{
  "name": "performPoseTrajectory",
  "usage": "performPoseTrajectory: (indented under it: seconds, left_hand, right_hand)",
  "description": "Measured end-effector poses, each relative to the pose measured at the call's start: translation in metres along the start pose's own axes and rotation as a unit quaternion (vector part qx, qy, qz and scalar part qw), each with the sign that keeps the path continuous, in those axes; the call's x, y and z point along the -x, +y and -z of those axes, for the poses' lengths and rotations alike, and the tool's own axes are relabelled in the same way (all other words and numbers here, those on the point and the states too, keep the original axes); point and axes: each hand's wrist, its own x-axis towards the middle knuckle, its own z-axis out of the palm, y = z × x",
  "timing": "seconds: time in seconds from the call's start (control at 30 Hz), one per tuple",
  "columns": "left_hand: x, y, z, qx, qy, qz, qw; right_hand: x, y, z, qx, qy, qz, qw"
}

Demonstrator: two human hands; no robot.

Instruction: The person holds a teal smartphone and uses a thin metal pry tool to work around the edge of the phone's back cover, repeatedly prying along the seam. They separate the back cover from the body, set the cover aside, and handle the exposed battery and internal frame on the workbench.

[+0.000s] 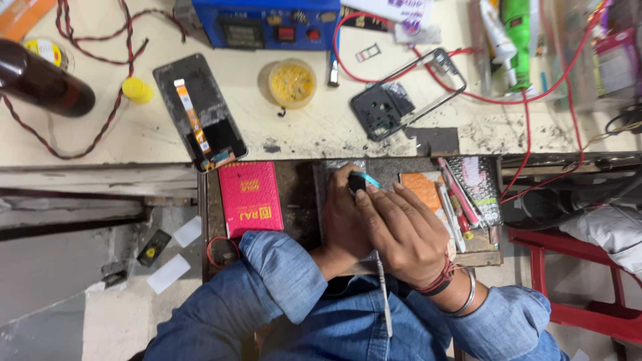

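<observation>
**Bench inventory: two hands over an open drawer**

1. Left hand (342, 217), denim sleeve: curled closed around a small dark object with a teal edge (362, 181), held above the open wooden drawer (297, 194) in front of the person. What the object is cannot be told; most of it is hidden by fingers.

2. Right hand (406, 234), red thread and metal bangle at the wrist: laid over the left, fingertips pressing on the same small object, and pinching a thin pale tool or strip (383, 294) that trails down toward the lap. The exact grip is hidden.

3. Drawer contents: a flat pink rectangular box (250, 196) left of the hands, an orange textured pad (422, 189) and a cluster of red and white slim hand tools (456, 204) right of them.

4. Worktop above: a cracked black phone screen with an orange flex strip (198, 110), a round yellow tin of paste (291, 82), a black phone frame (394, 100), a blue power-supply box (267, 23), looping red wire (528, 100), a dark brown bottle (41, 80).

5. Risks, as judged: the object is small and held over a crowded drawer; a slip of the pressing fingers could drop it among the tools or onto the floor. Hard pressure could crack it. The trailing strip could snag on the sleeve.
</observation>
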Motion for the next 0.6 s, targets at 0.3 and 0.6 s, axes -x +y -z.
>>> performPoseTrajectory:
  seconds: [0.3, 0.6]
  left_hand:
    - [-0.001, -0.011, -0.009, -0.061, -0.009, 0.030, 0.998]
    - [-0.007, -0.008, -0.009, -0.052, -0.021, 0.061, 0.997]
  right_hand:
    - [0.002, 0.008, -0.004, 0.041, -0.047, 0.047, 0.997]
    - [-0.009, 0.007, -0.006, 0.032, -0.059, 0.013, 0.998]
